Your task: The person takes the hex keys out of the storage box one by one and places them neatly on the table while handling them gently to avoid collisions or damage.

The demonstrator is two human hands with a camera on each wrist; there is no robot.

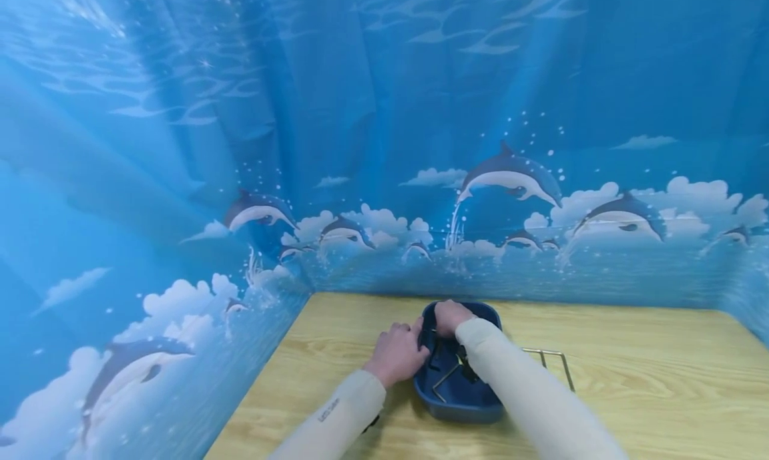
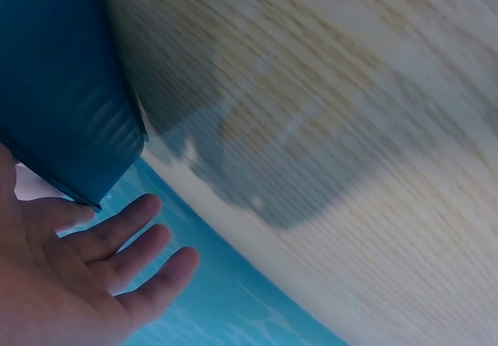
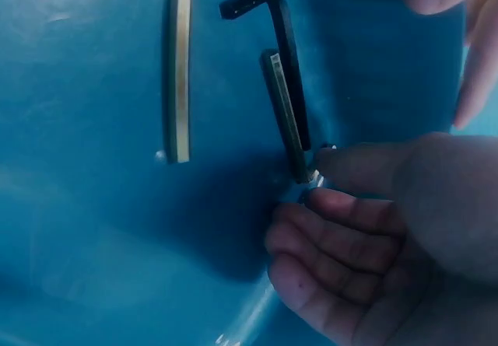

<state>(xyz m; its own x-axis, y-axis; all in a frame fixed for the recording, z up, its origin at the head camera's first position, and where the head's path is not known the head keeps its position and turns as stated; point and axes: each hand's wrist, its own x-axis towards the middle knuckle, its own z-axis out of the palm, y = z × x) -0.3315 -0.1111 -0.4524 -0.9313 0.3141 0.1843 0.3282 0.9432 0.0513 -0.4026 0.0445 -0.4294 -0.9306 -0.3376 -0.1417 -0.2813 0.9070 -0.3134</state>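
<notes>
A dark blue plastic bin (image 1: 462, 412) sits on the table. My left hand (image 1: 398, 353) holds its left rim, the thumb inside the wall; in the left wrist view the other fingers (image 2: 152, 288) spread outside it. Reaching into the bin is my right hand (image 1: 452, 318). Seen from the right wrist, its thumb and index finger pinch the lower end of a short dark hex key (image 3: 285, 117). Against that key lies a black L-shaped hex key (image 3: 289, 58). A longer brass-coloured hex key (image 3: 180, 66) rests on the bin's floor, partly out of frame.
Bent metal rods (image 1: 565, 366), looking like more L-shaped hex keys, lie on the wood-grain table (image 1: 649, 380) right of the bin, partly behind my right sleeve. A blue dolphin-print curtain (image 1: 384, 146) encloses the table's back and left side.
</notes>
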